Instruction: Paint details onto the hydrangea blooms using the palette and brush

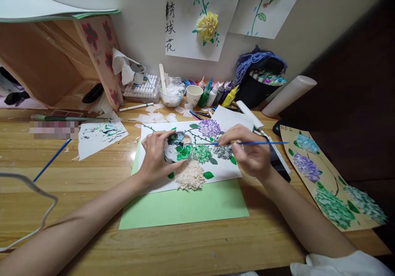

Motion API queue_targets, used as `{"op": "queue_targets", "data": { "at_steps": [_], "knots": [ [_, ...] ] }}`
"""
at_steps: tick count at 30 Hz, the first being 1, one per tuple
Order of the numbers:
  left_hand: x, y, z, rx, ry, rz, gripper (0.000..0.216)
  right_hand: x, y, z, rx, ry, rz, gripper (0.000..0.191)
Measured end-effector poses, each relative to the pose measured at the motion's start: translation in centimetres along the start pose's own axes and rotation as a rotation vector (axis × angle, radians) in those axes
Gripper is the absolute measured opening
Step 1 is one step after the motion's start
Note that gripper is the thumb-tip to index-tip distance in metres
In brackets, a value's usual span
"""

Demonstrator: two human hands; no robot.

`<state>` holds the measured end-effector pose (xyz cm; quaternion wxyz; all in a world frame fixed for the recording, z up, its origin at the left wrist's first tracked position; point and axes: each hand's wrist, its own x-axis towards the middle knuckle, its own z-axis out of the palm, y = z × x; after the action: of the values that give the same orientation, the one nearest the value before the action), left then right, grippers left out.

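Observation:
My left hand (156, 154) grips the rim of a round paint palette (170, 153), thumb and fingers spread around its edge. Green, dark and pale paints lie in its wells. Between the fingers of my right hand (251, 150) is a thin blue paintbrush (265, 143), held level, its tip pointing left over the green textured flower (201, 154). That flower sits on a white sheet (226, 172) with a purple flower (209, 128), a grey-black flower (224, 151) and a cream flower (189, 175). Painted leaves and stems surround them. A light green sheet (185, 204) lies underneath.
Paint bottles (205, 95), a paper cup (194, 95), a bowl of white scraps (171, 97) and a marker box (142, 89) line the wall. A finished flower picture (328, 177) lies right. At left are a paint-smeared paper (101, 136), another brush (52, 161) and a white cable (46, 214).

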<state>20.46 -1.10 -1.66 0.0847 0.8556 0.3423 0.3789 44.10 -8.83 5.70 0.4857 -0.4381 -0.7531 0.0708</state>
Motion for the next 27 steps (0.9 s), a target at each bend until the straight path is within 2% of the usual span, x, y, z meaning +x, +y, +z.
{"op": "queue_targets", "data": {
  "at_steps": [2,4,8,12,17,20,27],
  "knots": [
    [0.0,0.0,0.0,0.003,0.005,0.007,0.076,0.1,0.7,-1.1,0.008,0.129,0.133,0.019],
    [0.1,0.0,0.0,0.005,0.008,0.008,0.076,-0.1,1.9,-2.1,0.027,0.191,0.255,0.017],
    [0.2,0.0,0.0,0.001,0.012,0.01,0.073,-1.4,4.8,-2.6,0.09,0.117,0.415,0.015],
    [0.3,0.1,0.0,0.02,0.02,0.009,0.074,-3.1,6.8,-2.1,0.082,0.115,0.415,0.011],
    [0.3,0.1,0.0,0.02,0.025,0.03,0.076,-3.8,6.7,-1.8,-0.09,0.027,0.366,0.009],
    [0.3,0.1,0.0,0.03,0.019,0.021,0.076,-3.4,6.5,-1.8,-0.122,-0.004,0.348,0.01],
    [0.3,0.0,0.0,0.046,0.02,0.029,0.077,-1.2,7.7,-1.5,-0.019,-0.04,0.361,0.011]
  ]
}}
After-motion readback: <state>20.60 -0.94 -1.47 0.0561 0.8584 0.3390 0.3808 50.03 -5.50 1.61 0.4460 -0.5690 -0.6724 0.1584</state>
